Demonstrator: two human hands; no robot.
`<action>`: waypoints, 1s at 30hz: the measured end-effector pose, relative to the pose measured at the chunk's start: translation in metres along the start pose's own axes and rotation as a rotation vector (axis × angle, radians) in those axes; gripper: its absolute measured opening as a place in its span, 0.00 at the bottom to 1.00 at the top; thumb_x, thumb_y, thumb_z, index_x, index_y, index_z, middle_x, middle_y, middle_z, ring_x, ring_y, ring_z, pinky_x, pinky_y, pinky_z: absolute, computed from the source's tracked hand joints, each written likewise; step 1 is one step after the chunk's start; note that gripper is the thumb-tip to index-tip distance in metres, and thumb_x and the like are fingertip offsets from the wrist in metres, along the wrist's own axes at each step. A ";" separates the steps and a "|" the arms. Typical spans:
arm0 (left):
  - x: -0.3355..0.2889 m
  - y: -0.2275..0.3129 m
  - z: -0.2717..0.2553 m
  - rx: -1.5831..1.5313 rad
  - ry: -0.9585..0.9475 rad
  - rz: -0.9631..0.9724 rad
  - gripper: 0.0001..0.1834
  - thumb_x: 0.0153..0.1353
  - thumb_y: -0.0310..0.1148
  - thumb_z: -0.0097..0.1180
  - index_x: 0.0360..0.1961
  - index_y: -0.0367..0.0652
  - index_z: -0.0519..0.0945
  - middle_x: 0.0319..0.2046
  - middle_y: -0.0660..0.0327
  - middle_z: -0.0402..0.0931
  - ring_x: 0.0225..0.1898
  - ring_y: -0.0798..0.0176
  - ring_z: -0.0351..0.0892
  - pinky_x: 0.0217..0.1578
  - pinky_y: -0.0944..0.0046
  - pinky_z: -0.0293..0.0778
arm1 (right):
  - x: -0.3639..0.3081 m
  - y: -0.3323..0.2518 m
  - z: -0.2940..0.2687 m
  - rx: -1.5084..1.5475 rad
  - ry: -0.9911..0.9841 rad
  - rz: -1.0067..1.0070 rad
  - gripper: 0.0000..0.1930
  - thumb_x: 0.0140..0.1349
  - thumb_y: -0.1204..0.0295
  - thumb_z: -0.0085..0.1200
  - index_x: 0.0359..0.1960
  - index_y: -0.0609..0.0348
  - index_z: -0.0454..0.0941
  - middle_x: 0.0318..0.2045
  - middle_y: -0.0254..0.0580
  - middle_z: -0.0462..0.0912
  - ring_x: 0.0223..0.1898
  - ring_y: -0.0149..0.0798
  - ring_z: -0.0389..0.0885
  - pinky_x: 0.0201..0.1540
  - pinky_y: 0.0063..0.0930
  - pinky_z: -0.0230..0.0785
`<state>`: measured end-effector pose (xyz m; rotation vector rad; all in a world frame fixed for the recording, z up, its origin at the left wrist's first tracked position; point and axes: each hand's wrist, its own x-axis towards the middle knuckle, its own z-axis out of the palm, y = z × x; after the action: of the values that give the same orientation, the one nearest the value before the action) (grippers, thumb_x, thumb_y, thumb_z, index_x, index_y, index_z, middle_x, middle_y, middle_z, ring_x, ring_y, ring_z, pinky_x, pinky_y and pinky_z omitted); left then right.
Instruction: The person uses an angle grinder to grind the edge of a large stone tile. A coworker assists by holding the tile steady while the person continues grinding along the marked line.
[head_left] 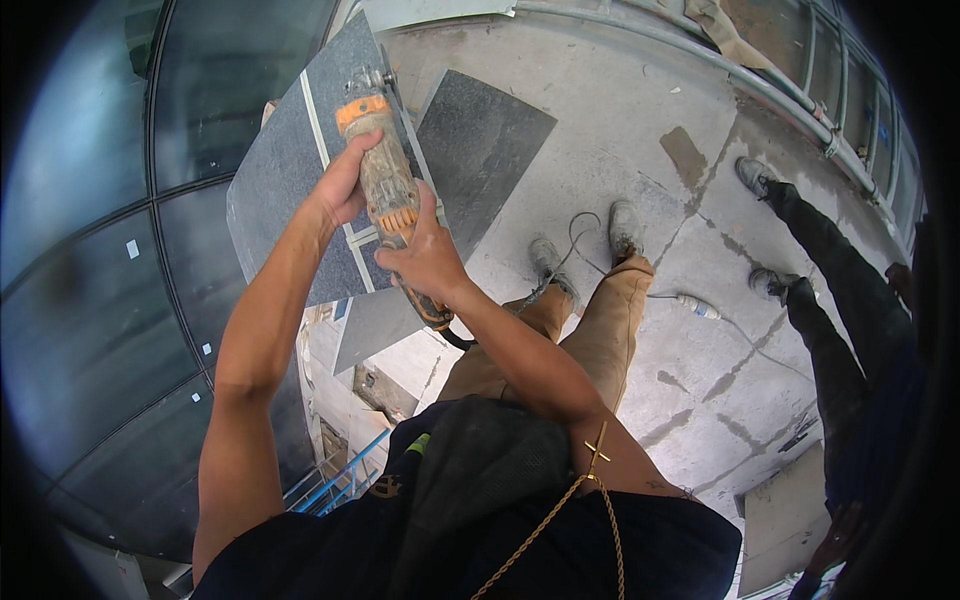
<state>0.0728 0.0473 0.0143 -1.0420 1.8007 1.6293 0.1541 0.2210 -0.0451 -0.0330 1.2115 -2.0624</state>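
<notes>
A dusty orange-and-grey angle grinder [388,178] is in both my hands, its head pointing away from me over a dark grey stone slab [268,185]. My left hand [346,185] is closed round the body near the orange collar. Further back, my right hand [428,255] wraps the rear grip. The grinder's head lies close to the slab's right edge; I cannot tell whether its disc touches. Pale strips [316,120] run across the slab. A black power cord [458,340] leaves the back end of the tool and passes by my legs.
Another dark slab [485,135] lies beside the first, on the right. Tall glass panels [85,230] stand at left. A metal pipe rail [770,92] curves along the far right. A co-worker's legs [825,300] are at right. A cable connector [697,306] lies on the concrete floor [730,330].
</notes>
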 end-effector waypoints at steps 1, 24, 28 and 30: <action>-0.001 -0.001 0.000 -0.001 0.002 0.004 0.46 0.68 0.62 0.58 0.68 0.29 0.67 0.55 0.40 0.78 0.58 0.45 0.80 0.64 0.45 0.75 | -0.002 -0.002 0.000 0.021 -0.010 0.018 0.55 0.55 0.74 0.65 0.78 0.57 0.37 0.47 0.63 0.83 0.31 0.47 0.89 0.30 0.37 0.84; 0.021 0.021 -0.005 0.003 0.072 -0.055 0.38 0.71 0.58 0.56 0.68 0.36 0.70 0.60 0.48 0.77 0.61 0.49 0.79 0.66 0.46 0.71 | 0.028 -0.014 -0.004 0.084 -0.028 0.058 0.55 0.54 0.77 0.64 0.78 0.60 0.38 0.46 0.59 0.83 0.31 0.44 0.88 0.27 0.36 0.82; 0.020 0.014 -0.008 0.020 0.058 0.003 0.43 0.68 0.63 0.57 0.66 0.33 0.70 0.53 0.43 0.80 0.55 0.48 0.83 0.62 0.46 0.76 | 0.017 -0.027 -0.007 0.083 -0.055 0.079 0.55 0.54 0.77 0.65 0.78 0.59 0.38 0.46 0.59 0.83 0.30 0.43 0.88 0.27 0.35 0.82; 0.016 0.012 -0.002 0.015 0.058 0.018 0.43 0.68 0.63 0.57 0.66 0.32 0.70 0.53 0.43 0.80 0.55 0.47 0.83 0.62 0.46 0.76 | 0.012 -0.023 -0.008 0.092 -0.050 0.070 0.55 0.54 0.76 0.65 0.78 0.59 0.38 0.45 0.59 0.83 0.30 0.43 0.88 0.27 0.35 0.82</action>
<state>0.0543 0.0422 0.0090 -1.0797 1.8618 1.6095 0.1289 0.2261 -0.0354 0.0007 1.0721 -2.0418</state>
